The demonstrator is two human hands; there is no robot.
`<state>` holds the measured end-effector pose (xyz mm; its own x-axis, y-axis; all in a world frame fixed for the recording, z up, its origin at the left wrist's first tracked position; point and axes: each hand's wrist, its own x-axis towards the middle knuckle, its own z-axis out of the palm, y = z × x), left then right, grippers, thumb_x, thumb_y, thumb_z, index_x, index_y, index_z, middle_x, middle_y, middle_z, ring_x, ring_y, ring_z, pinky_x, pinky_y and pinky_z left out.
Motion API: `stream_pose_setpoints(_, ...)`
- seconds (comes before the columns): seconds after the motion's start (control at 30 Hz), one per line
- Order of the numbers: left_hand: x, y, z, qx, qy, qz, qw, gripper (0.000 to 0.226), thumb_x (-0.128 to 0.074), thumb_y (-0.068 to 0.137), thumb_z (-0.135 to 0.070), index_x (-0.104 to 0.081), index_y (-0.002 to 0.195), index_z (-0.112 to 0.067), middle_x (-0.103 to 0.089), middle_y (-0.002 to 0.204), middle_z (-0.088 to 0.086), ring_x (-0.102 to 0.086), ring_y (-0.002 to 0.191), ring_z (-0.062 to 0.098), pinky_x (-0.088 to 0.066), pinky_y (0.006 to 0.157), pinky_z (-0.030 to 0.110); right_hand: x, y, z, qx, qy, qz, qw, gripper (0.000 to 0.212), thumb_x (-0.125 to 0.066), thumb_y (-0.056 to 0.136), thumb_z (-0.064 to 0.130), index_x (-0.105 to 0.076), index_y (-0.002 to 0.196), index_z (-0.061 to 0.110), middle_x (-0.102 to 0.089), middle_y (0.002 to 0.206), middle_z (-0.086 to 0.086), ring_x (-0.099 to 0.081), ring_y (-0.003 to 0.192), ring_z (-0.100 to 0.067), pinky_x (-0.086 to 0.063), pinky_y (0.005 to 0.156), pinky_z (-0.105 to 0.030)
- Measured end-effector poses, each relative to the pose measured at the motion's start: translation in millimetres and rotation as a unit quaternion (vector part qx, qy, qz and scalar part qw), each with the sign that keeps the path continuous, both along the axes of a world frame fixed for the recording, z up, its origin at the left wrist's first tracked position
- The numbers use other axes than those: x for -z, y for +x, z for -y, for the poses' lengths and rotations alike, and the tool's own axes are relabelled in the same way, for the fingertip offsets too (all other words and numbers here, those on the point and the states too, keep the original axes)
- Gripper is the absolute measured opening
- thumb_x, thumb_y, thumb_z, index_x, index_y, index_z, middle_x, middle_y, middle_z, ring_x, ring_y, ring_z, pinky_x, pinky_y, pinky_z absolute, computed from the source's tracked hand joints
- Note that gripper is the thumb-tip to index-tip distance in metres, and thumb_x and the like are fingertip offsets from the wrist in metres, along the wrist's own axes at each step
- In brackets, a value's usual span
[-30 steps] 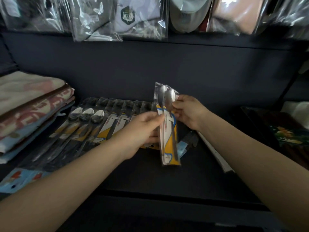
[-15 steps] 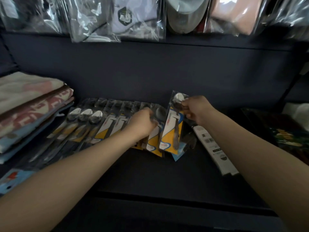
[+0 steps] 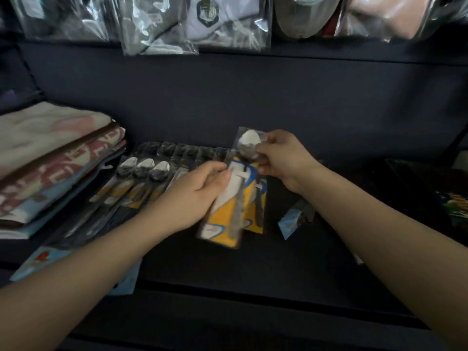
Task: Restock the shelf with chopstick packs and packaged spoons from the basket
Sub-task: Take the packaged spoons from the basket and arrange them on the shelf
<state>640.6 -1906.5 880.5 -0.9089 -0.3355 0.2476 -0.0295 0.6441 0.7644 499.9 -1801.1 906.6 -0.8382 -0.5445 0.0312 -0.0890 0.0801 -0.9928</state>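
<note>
A packaged spoon (image 3: 231, 211) in a clear sleeve with a yellow, white and blue card hangs tilted above the dark shelf (image 3: 253, 264). My right hand (image 3: 281, 158) pinches its top at the spoon bowl. My left hand (image 3: 195, 196) holds its left side near the middle. A second yellow spoon pack (image 3: 258, 211) lies just behind it. A row of several packaged spoons (image 3: 144, 178) lies on the shelf to the left. The basket is out of view.
Folded towels (image 3: 50, 158) are stacked at the left. A small blue pack (image 3: 293, 219) lies right of the spoons, a blue-edged pack (image 3: 40, 259) at the front left. Bagged goods (image 3: 202, 21) hang overhead. Dark packs (image 3: 450, 198) sit at the far right.
The spoon pack that stood upright between my hands went down toward the row, and both hands now hold it tilted, a little lifted, with my left hand on its side.
</note>
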Motion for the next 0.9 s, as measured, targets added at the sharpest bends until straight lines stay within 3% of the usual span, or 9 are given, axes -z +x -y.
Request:
stream_pose_setpoints(0.1,4.9,20.0,10.2,-0.044,0.025,-0.008,0.999,0.045,-0.055,0.083,-0.043,-0.048,0.121,-0.02,-0.069,0.095,-0.001,-0.064,0.086,0.014,-0.049,0.082,0.035,0.0,27.1,21.2,-0.046,0.015,-0.034,0.998,0.01,-0.046,0.091,0.001,-0.046,0.094,0.01,-0.047,0.073,-0.007,-0.052,0.048,-0.012,-0.048,0.039,-0.02)
stream_pose_setpoints(0.2,7.2,40.3,27.0,-0.092,0.014,0.029,0.995,0.053,-0.062,0.084,-0.031,-0.037,0.131,-0.026,-0.07,0.098,0.015,-0.066,0.091,0.032,-0.051,0.085,0.048,8.3,45.2,38.9,-0.099,0.11,-0.096,0.984,0.032,-0.052,0.091,0.009,-0.039,0.12,0.013,-0.059,0.091,-0.011,-0.062,0.064,-0.02,-0.055,0.052,-0.028)
stream_pose_setpoints(0.3,7.7,53.7,39.9,-0.078,0.005,0.03,0.997,0.038,-0.061,0.085,-0.028,-0.045,0.119,-0.035,-0.07,0.091,0.008,-0.065,0.091,0.027,-0.051,0.083,0.046,11.0,51.4,45.9,-0.136,0.28,-0.317,0.896,0.045,-0.055,0.091,0.026,-0.04,0.132,0.013,-0.06,0.12,-0.011,-0.061,0.104,-0.026,-0.047,0.081,-0.033)
stream_pose_setpoints(0.43,5.2,53.8,35.8,-0.038,-0.019,0.056,0.998,0.028,-0.059,0.087,-0.03,-0.055,0.114,-0.028,-0.061,0.072,0.006,-0.059,0.069,0.025,-0.041,0.063,0.03,-7.2,39.4,6.2,-0.172,0.336,-0.379,0.845,0.031,-0.049,0.093,0.011,-0.053,0.123,0.011,-0.064,0.112,-0.008,-0.059,0.105,-0.024,-0.045,0.091,-0.034)
stream_pose_setpoints(0.57,6.6,41.8,19.2,0.013,-0.04,0.065,0.997,0.03,-0.054,0.09,-0.028,-0.053,0.12,-0.023,-0.056,0.07,0.005,-0.056,0.068,0.02,-0.037,0.053,0.015,-7.2,22.0,-58.3,-0.178,0.438,-0.389,0.791,0.045,-0.045,0.086,-0.007,-0.057,0.122,0.016,-0.058,0.11,0.007,-0.054,0.105,-0.007,-0.036,0.084,-0.013)
stream_pose_setpoints(0.67,4.8,24.8,7.8,0.025,-0.036,0.075,0.996,0.036,-0.053,0.091,-0.027,-0.049,0.126,-0.021,-0.054,0.088,-0.002,-0.061,0.089,0.019,-0.046,0.071,0.027,2.0,18.7,-96.5,-0.239,0.504,-0.356,0.75,0.05,-0.047,0.081,-0.008,-0.059,0.119,0.022,-0.055,0.12,0.011,-0.05,0.118,-0.007,-0.034,0.095,-0.014)
stream_pose_setpoints(0.77,1.5,9.5,-4.3,0.032,-0.041,0.075,0.996,0.041,-0.052,0.091,-0.024,-0.045,0.131,-0.018,-0.05,0.095,-0.001,-0.058,0.095,0.023,-0.047,0.088,0.042,13.7,19.4,-116.8,-0.245,0.537,-0.443,0.674,0.049,-0.052,0.08,0.001,-0.054,0.121,0.027,-0.052,0.128,0.009,-0.045,0.121,-0.013,-0.035,0.101,-0.022)
stream_pose_setpoints(0.83,1.4,1.2,-11.9,0.033,-0.035,0.073,0.996,0.042,-0.053,0.091,-0.022,-0.044,0.132,-0.016,-0.053,0.1,0.001,-0.057,0.1,0.021,-0.046,0.088,0.037,22.6,22.2,-116.6,-0.204,0.501,-0.586,0.603,0.027,-0.054,0.082,0.009,-0.061,0.102,0.026,-0.063,0.106,0.005,-0.056,0.103,-0.021,-0.043,0.088,-0.03)
stream_pose_setpoints(0.9,3.3,-5.4,-19.2,0.032,-0.008,0.081,0.996,0.043,-0.053,0.091,-0.022,-0.043,0.133,-0.016,-0.056,0.114,0.002,-0.055,0.106,0.018,-0.044,0.088,0.032,25.0,25.6,-113.8,-0.166,0.459,-0.655,0.577,0.014,-0.053,0.077,0.015,-0.063,0.082,0.023,-0.066,0.081,0.003,-0.063,0.08,-0.025,-0.05,0.067,-0.031)
